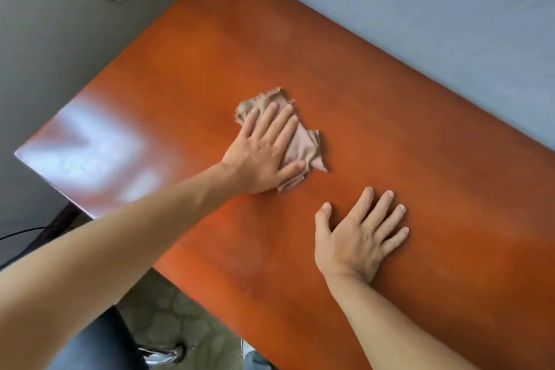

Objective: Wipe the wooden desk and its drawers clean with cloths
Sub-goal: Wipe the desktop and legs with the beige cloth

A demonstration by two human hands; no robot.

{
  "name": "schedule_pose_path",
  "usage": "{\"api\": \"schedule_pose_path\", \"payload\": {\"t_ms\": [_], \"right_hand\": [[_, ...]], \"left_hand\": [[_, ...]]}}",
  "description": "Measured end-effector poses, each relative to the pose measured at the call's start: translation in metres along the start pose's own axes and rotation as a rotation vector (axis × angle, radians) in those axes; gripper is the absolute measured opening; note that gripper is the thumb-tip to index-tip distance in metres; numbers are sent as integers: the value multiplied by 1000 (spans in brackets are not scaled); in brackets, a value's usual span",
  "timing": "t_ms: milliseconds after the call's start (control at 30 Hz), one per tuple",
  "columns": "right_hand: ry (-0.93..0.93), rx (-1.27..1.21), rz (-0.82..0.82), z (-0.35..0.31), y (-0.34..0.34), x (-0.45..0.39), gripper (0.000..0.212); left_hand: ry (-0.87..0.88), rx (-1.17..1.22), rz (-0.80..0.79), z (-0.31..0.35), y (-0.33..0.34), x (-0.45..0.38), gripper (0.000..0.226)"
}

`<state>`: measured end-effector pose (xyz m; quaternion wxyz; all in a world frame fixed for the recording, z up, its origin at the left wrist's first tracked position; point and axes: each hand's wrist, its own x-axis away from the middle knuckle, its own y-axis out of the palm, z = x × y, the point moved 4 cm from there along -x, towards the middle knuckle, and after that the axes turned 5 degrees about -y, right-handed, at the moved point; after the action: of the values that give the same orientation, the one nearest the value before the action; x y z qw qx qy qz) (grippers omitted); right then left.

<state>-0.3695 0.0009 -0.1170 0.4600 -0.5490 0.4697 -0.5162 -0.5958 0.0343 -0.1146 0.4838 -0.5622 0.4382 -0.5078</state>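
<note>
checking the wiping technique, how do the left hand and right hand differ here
The left hand presses flat on the beige cloth; the right hand lies on the bare wooden desk with no cloth. The left hand is farther from the person, the right hand nearer. Both are palm down with straight, spread fingers.

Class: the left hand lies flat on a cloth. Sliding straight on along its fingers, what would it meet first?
Nothing on the desk: beyond the left hand and cloth lies bare wood, then probably the wall.

Both arms reach forward, left hand (pixel 264 150) and right hand (pixel 357 237) flat, fingers spread.
</note>
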Motion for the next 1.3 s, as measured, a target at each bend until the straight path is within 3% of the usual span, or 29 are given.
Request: {"api": "schedule_pose_path", "payload": {"t_ms": [133, 200, 233, 333, 400, 467, 600, 667, 733, 867, 933, 1000, 1133, 1300], "right_hand": [[0, 2, 6, 2, 1, 0, 89], [-3, 5, 6, 1, 1, 0, 89], [-7, 7, 12, 1, 1, -1, 89], [-10, 8, 31, 2, 1, -1, 89], [-11, 10, 42, 2, 2, -1, 89], [-12, 9, 49, 2, 3, 0, 90], [-5, 8, 47, 2, 2, -1, 90], [-4, 9, 39, 2, 1, -1, 89], [-5, 4, 36, 1, 1, -1, 89], [-12, 13, 48, 2, 3, -1, 89], [-12, 6, 62, 2, 3, -1, 89], [-14, 4, 72, 3, 3, 0, 89], [-11, -5, 55, 4, 5, -1, 89], [-20, 0, 43, 3, 4, 0, 88]], "left_hand": [[-665, 244, -89, -81, -22, -74, 97], [-734, 259, -91, -58, -23, -89, 98], [-615, 213, -69, -28, -22, -92, 98], [59, 56, -77, 75, -18, -72, 96], [228, 0, -95, 78, -23, -86, 98], [76, 24, -71, 42, -31, -132, 97], [-523, 189, -187, -44, -55, -205, 98], [-621, 227, -223, -49, -55, -216, 97], [-467, 184, -191, -13, -52, -213, 95], [247, 0, -148, 115, -35, -160, 91], [402, -78, -183, 133, -32, -148, 90], [321, -52, -156, 114, -38, -167, 92], [-149, 92, -142, 0, -55, -210, 106], [-621, 139, -195, -149, -49, -154, 108]]}}
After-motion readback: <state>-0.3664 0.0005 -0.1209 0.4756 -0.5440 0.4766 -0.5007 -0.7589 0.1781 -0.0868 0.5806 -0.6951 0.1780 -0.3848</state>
